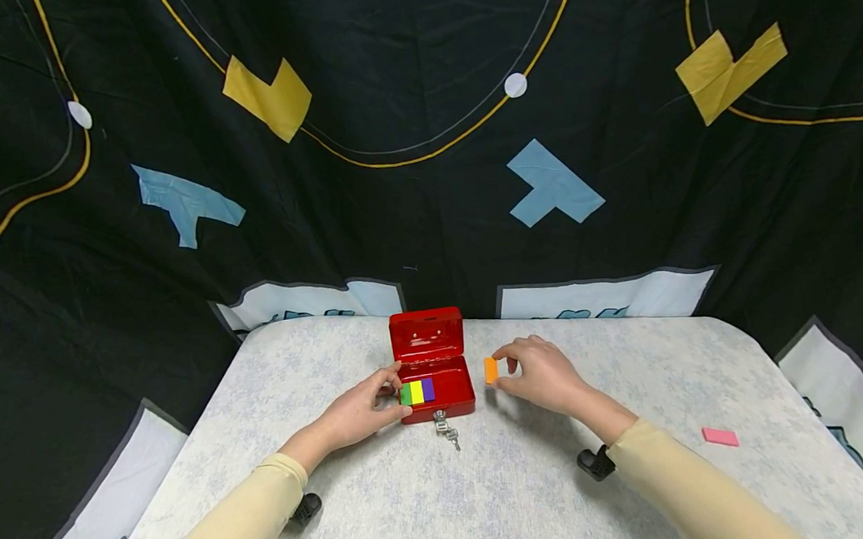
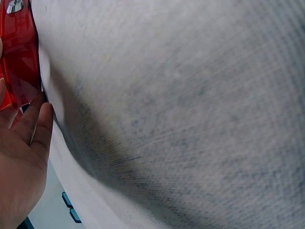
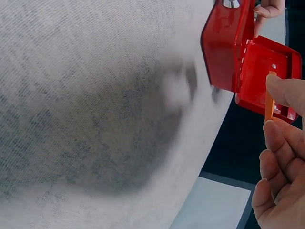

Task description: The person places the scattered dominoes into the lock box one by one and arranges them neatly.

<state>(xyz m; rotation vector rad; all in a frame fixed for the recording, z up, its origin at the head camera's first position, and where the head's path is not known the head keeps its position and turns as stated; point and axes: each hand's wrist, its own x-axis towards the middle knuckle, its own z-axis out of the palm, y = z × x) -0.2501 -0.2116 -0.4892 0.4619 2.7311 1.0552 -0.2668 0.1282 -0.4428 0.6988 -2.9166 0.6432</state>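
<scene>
A red metal cash box [image 1: 455,391] stands on the table with its lid [image 1: 426,337] raised. Along the left of its inside lie a green block [image 1: 406,394], a yellow block [image 1: 416,392] and a purple block [image 1: 428,389], side by side. My left hand [image 1: 358,408] grips the box at its left side, thumb by the front corner and fingers farther back; in the left wrist view fingers [image 2: 44,126] lie against the box's wall. To the right of the box, my right hand [image 1: 547,374] pinches an orange block [image 1: 491,370] between thumb and fingers, above the table.
Keys [image 1: 452,437] hang from the lock [image 1: 441,423] at the front of the box. A pink block [image 1: 720,436] lies far to the right on the pale mottled tabletop [image 1: 537,496]. Behind the table hangs a black cloth [image 1: 429,228] with taped shapes.
</scene>
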